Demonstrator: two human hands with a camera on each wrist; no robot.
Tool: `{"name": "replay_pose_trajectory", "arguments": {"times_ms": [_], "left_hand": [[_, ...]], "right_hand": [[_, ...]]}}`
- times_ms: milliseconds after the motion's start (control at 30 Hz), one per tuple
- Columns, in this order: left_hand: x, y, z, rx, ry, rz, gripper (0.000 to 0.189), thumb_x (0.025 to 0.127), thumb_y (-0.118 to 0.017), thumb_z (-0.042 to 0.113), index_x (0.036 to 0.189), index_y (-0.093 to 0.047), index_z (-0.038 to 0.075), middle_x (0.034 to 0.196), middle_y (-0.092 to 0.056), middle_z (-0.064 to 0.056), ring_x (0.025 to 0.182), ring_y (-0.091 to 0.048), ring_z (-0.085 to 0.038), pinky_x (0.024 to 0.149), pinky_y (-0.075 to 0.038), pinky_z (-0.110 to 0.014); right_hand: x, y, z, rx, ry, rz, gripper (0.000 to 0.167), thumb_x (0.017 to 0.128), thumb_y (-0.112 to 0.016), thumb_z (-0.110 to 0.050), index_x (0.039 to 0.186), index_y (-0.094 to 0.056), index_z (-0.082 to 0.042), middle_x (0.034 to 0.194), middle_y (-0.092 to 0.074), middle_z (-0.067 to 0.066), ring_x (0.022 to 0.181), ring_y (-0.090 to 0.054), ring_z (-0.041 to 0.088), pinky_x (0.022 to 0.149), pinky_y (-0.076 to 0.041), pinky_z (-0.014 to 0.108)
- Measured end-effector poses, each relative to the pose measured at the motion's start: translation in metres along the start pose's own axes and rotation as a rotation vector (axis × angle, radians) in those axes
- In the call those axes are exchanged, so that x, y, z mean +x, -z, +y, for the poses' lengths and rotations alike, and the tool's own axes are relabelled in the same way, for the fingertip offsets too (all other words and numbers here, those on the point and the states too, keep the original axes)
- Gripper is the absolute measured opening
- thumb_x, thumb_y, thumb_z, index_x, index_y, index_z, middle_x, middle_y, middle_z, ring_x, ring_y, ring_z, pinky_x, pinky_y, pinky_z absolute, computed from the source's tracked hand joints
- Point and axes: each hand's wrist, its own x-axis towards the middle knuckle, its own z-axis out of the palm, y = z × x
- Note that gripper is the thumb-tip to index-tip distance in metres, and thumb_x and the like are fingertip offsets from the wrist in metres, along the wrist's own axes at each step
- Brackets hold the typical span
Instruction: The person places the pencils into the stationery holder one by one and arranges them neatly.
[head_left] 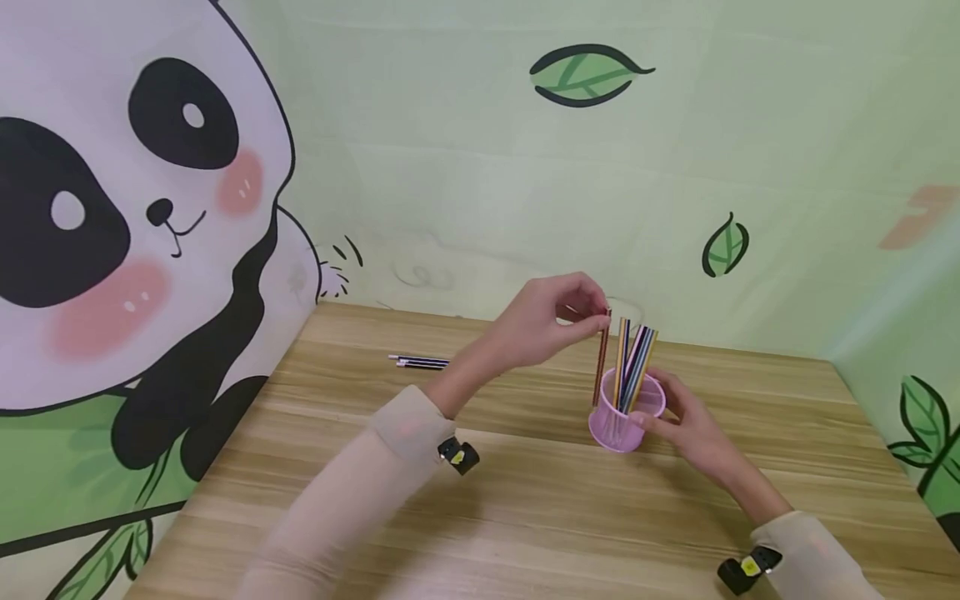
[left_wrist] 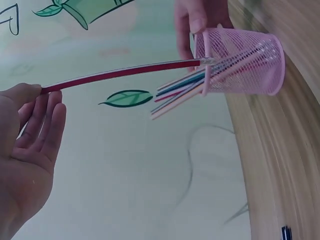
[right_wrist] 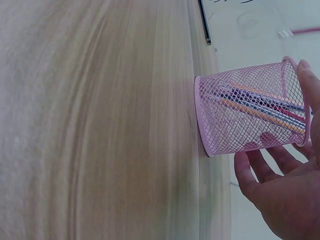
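My left hand pinches the upper end of a red pencil between thumb and fingers. The pencil hangs nearly upright, its silver-and-white end low, beside the rim of a pink mesh pencil cup. Several pencils of different colours lean inside the cup, their flat ends above the rim. Around the cup's right side curls my right hand, thumb at the front near the rim. The right wrist view shows its fingers against the mesh and the cup base close to the tabletop.
Dark pencils with white ends lie on the wooden table, partly behind the left forearm. A pale green backdrop with a panda and leaves rises behind the table's far edge.
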Motion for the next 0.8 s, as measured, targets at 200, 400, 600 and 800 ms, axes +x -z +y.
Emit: {"name": "replay_pose_trajectory", "arguments": {"times_ms": [200,400,600,800], "left_hand": [[0.012,-0.014,-0.005,-0.037,0.018,0.079,0.011,0.102,-0.073,0.008,0.11,-0.068,0.004,0.104,-0.076,-0.006,0.093,-0.072,-0.009,0.086,-0.06,-0.024],[0.014,-0.018,-0.014,-0.064,0.056,0.189,0.012,0.102,-0.073,0.011,0.111,-0.068,0.005,0.104,-0.077,-0.006,0.095,-0.072,-0.009,0.088,-0.06,-0.025],[0.017,-0.021,-0.02,-0.071,0.076,0.271,0.011,0.101,-0.074,0.01,0.109,-0.068,0.006,0.103,-0.076,-0.006,0.093,-0.073,-0.01,0.087,-0.06,-0.025],[0.011,-0.045,-0.044,-0.02,0.13,0.227,0.008,0.101,-0.073,0.009,0.107,-0.068,0.007,0.101,-0.073,-0.001,0.089,-0.071,-0.006,0.083,-0.059,-0.021]], "right_hand": [[0.0,0.001,-0.001,-0.014,-0.012,-0.006,0.072,0.102,-0.073,-0.013,0.16,-0.033,0.003,0.155,-0.046,0.031,0.144,-0.043,0.053,0.111,-0.046,0.049],[0.001,0.0,-0.002,-0.014,-0.009,-0.008,0.073,0.102,-0.073,-0.013,0.16,-0.032,0.003,0.156,-0.045,0.031,0.145,-0.041,0.053,0.113,-0.041,0.06],[0.001,0.001,-0.004,-0.015,-0.01,0.0,0.072,0.101,-0.074,-0.012,0.16,-0.033,0.002,0.156,-0.046,0.031,0.144,-0.042,0.053,0.113,-0.041,0.06],[0.001,0.001,0.0,-0.017,-0.023,-0.008,0.074,0.103,-0.073,-0.016,0.162,-0.032,-0.001,0.158,-0.045,0.028,0.145,-0.043,0.05,0.113,-0.039,0.063]]}}
